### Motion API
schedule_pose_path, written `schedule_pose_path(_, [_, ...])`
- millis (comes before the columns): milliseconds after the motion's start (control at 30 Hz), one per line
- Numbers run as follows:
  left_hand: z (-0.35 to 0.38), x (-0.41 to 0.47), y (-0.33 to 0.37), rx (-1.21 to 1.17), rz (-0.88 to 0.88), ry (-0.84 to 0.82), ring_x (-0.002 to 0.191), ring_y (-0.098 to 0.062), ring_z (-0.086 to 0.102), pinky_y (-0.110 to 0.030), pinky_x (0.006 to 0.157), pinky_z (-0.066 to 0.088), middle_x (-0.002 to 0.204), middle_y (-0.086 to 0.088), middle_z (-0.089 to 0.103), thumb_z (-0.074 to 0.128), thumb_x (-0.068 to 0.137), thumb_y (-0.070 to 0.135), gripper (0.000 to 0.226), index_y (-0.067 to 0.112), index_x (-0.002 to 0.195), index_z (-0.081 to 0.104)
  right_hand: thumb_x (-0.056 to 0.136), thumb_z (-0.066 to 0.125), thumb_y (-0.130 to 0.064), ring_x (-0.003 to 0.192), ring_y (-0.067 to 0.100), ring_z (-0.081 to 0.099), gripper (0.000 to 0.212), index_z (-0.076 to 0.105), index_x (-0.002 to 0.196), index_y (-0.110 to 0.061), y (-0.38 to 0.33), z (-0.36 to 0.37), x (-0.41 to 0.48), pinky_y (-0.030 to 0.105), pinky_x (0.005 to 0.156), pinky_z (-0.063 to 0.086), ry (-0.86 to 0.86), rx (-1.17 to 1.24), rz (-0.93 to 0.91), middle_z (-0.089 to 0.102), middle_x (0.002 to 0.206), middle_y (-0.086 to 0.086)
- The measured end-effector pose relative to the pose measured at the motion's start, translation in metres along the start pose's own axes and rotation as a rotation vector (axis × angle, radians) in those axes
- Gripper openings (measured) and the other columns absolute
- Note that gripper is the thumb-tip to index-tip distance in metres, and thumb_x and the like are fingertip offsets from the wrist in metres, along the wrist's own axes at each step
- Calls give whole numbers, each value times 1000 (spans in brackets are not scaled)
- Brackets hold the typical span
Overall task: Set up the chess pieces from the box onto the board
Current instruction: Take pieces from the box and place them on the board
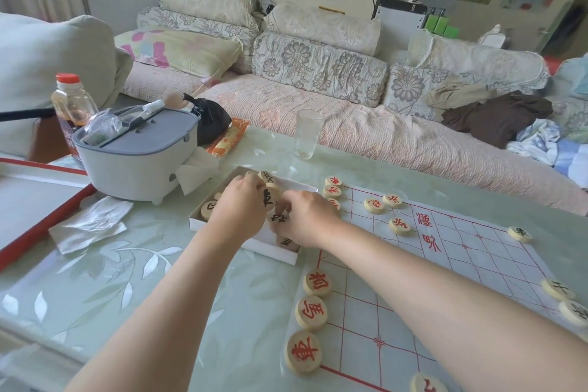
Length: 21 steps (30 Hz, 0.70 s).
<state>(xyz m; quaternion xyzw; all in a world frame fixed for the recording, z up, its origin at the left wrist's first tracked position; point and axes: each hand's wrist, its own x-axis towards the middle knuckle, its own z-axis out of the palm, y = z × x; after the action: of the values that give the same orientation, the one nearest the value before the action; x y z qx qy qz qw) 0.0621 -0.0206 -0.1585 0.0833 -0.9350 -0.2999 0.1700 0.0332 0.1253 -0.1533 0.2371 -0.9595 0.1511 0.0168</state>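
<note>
Head view: both hands are in the box (270,250), which sits on the bench (127,280) beside the far left corner of the board (477,242). The left hand (240,207) curls its fingers round a black disc (269,197), held on edge. The right hand (310,221) seems to pinch a second disc (277,218) just beside it. The board lies to the right of both hands, and the right hand is nearer to it.

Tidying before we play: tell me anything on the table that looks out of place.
A crumpled white tissue lies loose on the table left of the box; nothing looks spilled or broken.
</note>
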Motion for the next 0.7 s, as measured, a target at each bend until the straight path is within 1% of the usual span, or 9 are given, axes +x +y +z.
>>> schedule_pose_path(133, [2,-12,25,-64,42,23,105,-22,48,-28,75,34,114,-5,53,41,94,9,32,19,124,50,82,66,-50,88,14,62,21,63,93,-32,23,-22,-26,29,74,50,49,138,30,64,96,-13])
schedule_pose_path(267, [16,-32,62,-107,129,-56,102,-23,49,-31,79,41,113,-2,54,41,95,8,31,21,120,53,78,70,-54,90,9,63,27,65,91,-32,61,-39,-62,32,81,53,87,236,73,67,95,-13])
schedule_pose_path(300, [22,-37,72,-119,141,-84,101,-22,51,-32,79,41,112,-2,56,42,95,10,28,22,117,55,78,71,-54,91,7,63,28,65,91,-31,73,-43,-73,30,81,53,97,254,87,67,95,-14])
schedule_pose_path(367, [34,-46,90,-135,147,-130,97,-21,55,-31,77,45,112,-2,59,44,96,16,24,27,112,57,78,74,-53,91,2,62,28,66,92,-30,94,-54,-98,22,77,49,111,282,118,66,95,-16])
schedule_pose_path(400, [39,-51,100,-141,153,-150,95,-20,56,-30,75,45,111,-1,60,44,96,17,23,28,111,58,79,74,-54,91,1,61,28,67,93,-31,105,-60,-109,19,75,47,115,293,142,65,96,-18])
schedule_pose_path(500, [54,-69,132,-184,206,-209,84,-15,57,-25,66,43,108,1,61,47,96,20,20,28,109,58,77,76,-55,91,-1,61,31,67,95,-32,137,-74,-141,17,75,46,128,312,221,65,98,-19])
schedule_pose_path(567, [64,-82,154,-203,233,-257,71,-9,54,-21,53,39,106,4,60,47,96,22,20,29,110,58,75,79,-52,86,-4,59,32,68,97,-31,157,-82,-161,12,69,41,143,318,247,66,98,-18])
schedule_pose_path(600, [69,-89,164,-209,239,-283,66,-6,52,-19,48,36,105,5,60,46,96,22,21,29,111,59,75,79,-53,81,-4,58,32,68,97,-31,166,-87,-171,12,66,39,152,319,259,66,98,-16])
schedule_pose_path(700, [87,-107,191,-232,247,-327,73,-7,54,-17,48,35,109,3,58,44,96,19,23,27,110,60,78,74,-56,70,-2,55,29,66,97,-35,191,-101,-198,20,63,41,162,307,310,64,99,-16])
